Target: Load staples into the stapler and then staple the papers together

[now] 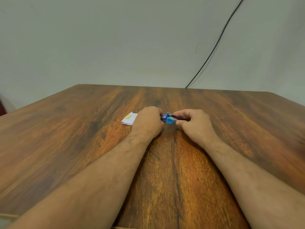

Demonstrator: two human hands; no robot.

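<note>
head view: two hands [171, 120] on one blue stapler [167, 118], one paper stack [129, 121]

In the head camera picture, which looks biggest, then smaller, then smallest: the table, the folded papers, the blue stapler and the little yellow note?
1. Table
2. Folded papers
3. Blue stapler, partly hidden by both hands, so it could match the papers
4. Yellow note

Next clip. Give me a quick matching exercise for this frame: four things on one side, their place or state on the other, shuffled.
Things:
1. stapler
2. papers
3. cable
4. table

Places or states:
A. runs down the wall
B. held between both hands
C. lies beside the left hand
D. carries everything

Pairs: 1-B, 2-C, 3-A, 4-D. The right hand pinches the stapler's far end.
</note>
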